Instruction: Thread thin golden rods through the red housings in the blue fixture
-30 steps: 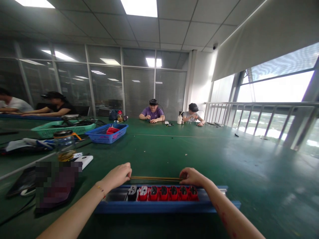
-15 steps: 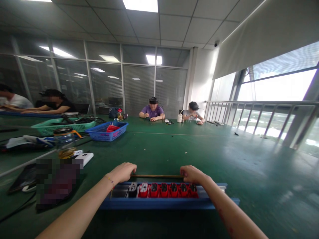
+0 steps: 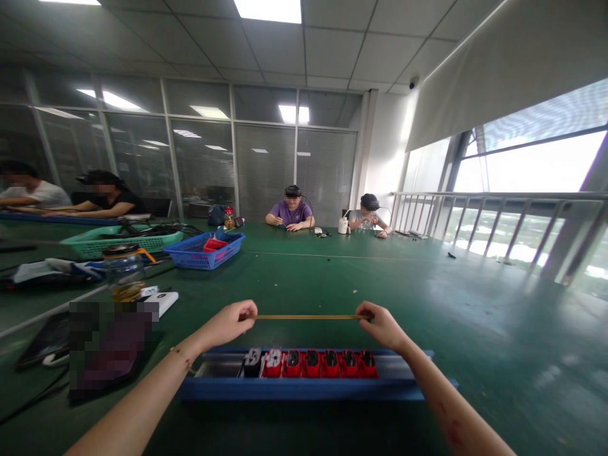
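We grasp a thin yellow-brown strip (image 3: 306, 317) by its two ends, the left hand (image 3: 237, 318) and right hand (image 3: 380, 322) both with curled fingers, so it spans just beyond a blue-sided channel (image 3: 313, 389) toward the near edge of the desk (image 3: 427, 278); we cannot tell whether it clears the surface. If we pull unevenly, an end could slip from our fingers; if we lower it carelessly, it could catch on the row of red and black blocks (image 3: 312, 363). Our forearms cross the channel's ends, so a low wrist might nudge it. Toward the desk's left edge, a jar (image 3: 124, 272), a white device (image 3: 164, 305) and a blue basket (image 3: 204, 256) limit sideways room.
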The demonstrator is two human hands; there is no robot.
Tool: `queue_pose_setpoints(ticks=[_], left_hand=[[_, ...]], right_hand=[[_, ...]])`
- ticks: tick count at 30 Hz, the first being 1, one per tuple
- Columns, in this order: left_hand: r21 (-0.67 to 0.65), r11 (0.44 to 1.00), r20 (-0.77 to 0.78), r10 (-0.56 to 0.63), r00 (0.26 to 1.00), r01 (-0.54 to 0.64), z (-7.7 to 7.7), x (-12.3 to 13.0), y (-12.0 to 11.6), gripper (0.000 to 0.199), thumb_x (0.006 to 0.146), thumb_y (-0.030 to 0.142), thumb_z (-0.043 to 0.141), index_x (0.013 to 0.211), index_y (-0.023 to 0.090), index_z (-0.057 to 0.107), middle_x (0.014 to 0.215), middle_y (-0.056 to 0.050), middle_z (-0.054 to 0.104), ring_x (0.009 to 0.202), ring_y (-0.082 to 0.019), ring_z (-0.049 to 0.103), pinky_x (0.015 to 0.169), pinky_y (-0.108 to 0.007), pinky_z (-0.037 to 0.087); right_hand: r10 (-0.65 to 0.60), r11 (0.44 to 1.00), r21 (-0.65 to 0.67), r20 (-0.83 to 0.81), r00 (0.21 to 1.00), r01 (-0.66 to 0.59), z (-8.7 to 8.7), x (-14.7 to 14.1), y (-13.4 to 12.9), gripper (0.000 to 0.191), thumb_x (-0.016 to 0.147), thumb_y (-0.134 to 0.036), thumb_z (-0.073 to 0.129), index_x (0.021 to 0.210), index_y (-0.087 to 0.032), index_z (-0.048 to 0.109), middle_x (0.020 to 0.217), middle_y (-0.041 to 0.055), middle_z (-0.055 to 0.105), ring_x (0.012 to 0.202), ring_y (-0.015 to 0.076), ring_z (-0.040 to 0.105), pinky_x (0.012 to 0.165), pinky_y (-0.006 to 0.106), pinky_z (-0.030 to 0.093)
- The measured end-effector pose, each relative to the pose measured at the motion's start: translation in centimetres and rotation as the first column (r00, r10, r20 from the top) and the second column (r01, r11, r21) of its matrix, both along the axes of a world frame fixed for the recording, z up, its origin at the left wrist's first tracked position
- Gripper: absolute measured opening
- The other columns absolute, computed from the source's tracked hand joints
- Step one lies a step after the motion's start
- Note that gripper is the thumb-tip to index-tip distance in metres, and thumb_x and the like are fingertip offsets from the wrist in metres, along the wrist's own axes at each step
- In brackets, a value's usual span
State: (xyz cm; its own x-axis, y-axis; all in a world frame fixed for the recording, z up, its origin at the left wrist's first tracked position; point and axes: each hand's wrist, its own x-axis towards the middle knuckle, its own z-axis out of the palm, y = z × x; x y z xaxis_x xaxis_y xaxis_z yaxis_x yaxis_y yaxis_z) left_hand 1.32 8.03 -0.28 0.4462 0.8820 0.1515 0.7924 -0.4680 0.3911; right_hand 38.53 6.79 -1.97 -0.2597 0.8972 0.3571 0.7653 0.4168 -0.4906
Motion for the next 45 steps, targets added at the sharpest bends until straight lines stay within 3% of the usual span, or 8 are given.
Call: queue_pose_setpoints(ticks=[3, 5, 10, 16, 19, 25, 36, 45], left_hand=[[-0.067, 0.998, 0.242, -0.002, 0.970, 0.019, 0.9, 0.3, -2.0, 0.023, 0.075, 0.023, 0.038, 0.093, 0.018, 0.051, 0.078, 0.001, 0.057, 0.071, -0.013, 0.054, 0.063, -0.022, 0.041], [-0.120, 0.992, 0.315, 0.014, 0.949, 0.025, 1.2, 0.6, -3.3, 0.027, 0.074, 0.028, 0.043, 0.098, 0.020, 0.052, 0.076, 0.001, 0.057, 0.070, -0.014, 0.053, 0.064, -0.022, 0.041], [-0.178, 0.983, 0.347, 0.107, 0.932, -0.047, 1.1, 0.7, -5.3, 0.035, 0.077, 0.046, 0.041, 0.098, 0.021, 0.055, 0.074, 0.001, 0.057, 0.069, -0.014, 0.053, 0.063, -0.022, 0.041], [-0.208, 0.978, 0.340, 0.103, 0.935, -0.032, 0.6, 0.0, -5.4, 0.034, 0.077, 0.049, 0.043, 0.081, 0.019, 0.059, 0.065, 0.002, 0.056, 0.064, -0.013, 0.052, 0.061, -0.021, 0.039], [-0.210, 0.977, 0.355, 0.108, 0.929, -0.033, 0.4, -0.3, -5.4, 0.036, 0.076, 0.050, 0.043, 0.081, 0.018, 0.059, 0.062, 0.002, 0.055, 0.062, -0.012, 0.051, 0.060, -0.021, 0.038], [-0.237, 0.971, 0.356, 0.113, 0.928, -0.028, 0.4, -0.2, -5.9, 0.040, 0.076, 0.053, 0.042, 0.085, 0.017, 0.058, 0.061, 0.002, 0.055, 0.063, -0.013, 0.052, 0.062, -0.022, 0.039], [-0.298, 0.954, 0.306, 0.131, 0.943, -0.036, 0.1, -0.5, -6.2, 0.040, 0.077, 0.052, 0.041, 0.092, 0.018, 0.054, 0.061, 0.003, 0.051, 0.060, -0.013, 0.047, 0.055, -0.020, 0.034], [-0.274, 0.962, 0.309, 0.105, 0.945, -0.017, -0.1, -0.6, -6.0, 0.039, 0.078, 0.051, 0.041, 0.093, 0.018, 0.054, 0.065, 0.003, 0.053, 0.063, -0.013, 0.051, 0.058, -0.021, 0.037]], right_hand=[[0.050, 0.996, -0.056, -0.198, 0.979, -0.063, 0.3, 0.1, -1.8, 0.015, 0.069, -0.013, 0.043, 0.080, -0.017, 0.054, 0.073, 0.0005, 0.060, 0.066, 0.0133, 0.054, 0.058, 0.020, 0.041], [0.059, 0.988, -0.123, -0.260, 0.964, -0.094, 0.4, 0.2, -3.2, 0.016, 0.070, -0.015, 0.045, 0.084, -0.017, 0.054, 0.074, 0.0006, 0.060, 0.067, 0.0135, 0.055, 0.058, 0.020, 0.041], [0.159, 0.928, -0.250, -0.401, 0.902, -0.275, 0.5, 0.4, -5.4, 0.026, 0.076, -0.032, 0.053, 0.098, -0.018, 0.052, 0.078, 0.0008, 0.059, 0.071, 0.0139, 0.055, 0.062, 0.023, 0.043], [0.118, 0.926, -0.263, -0.478, 0.871, -0.270, 0.1, 0.0, -5.6, 0.030, 0.075, -0.042, 0.055, 0.091, -0.017, 0.052, 0.073, -0.0001, 0.057, 0.066, 0.0123, 0.054, 0.058, 0.021, 0.043], [0.091, 0.943, -0.243, -0.470, 0.878, -0.227, -0.1, -0.4, -5.8, 0.028, 0.076, -0.042, 0.055, 0.088, -0.017, 0.053, 0.075, 0.0006, 0.058, 0.069, 0.0135, 0.056, 0.061, 0.022, 0.044], [-0.056, 0.989, -0.149, -0.434, 0.899, -0.011, -1.2, -0.6, -6.0, 0.032, 0.074, -0.044, 0.055, 0.096, -0.020, 0.052, 0.084, 0.0017, 0.054, 0.065, 0.0133, 0.057, 0.054, 0.022, 0.046], [-0.010, 0.991, -0.131, -0.326, 0.945, -0.035, -1.8, -1.0, -6.3, 0.025, 0.078, -0.039, 0.051, 0.092, -0.020, 0.056, 0.080, 0.0000, 0.056, 0.057, 0.0097, 0.053, 0.048, 0.019, 0.041], [0.038, 0.994, -0.092, -0.180, 0.983, -0.056, -1.1, -0.8, -6.6, 0.027, 0.083, -0.042, 0.042, 0.091, -0.021, 0.058, 0.084, 0.0019, 0.059, 0.074, 0.0146, 0.053, 0.063, 0.023, 0.043]])
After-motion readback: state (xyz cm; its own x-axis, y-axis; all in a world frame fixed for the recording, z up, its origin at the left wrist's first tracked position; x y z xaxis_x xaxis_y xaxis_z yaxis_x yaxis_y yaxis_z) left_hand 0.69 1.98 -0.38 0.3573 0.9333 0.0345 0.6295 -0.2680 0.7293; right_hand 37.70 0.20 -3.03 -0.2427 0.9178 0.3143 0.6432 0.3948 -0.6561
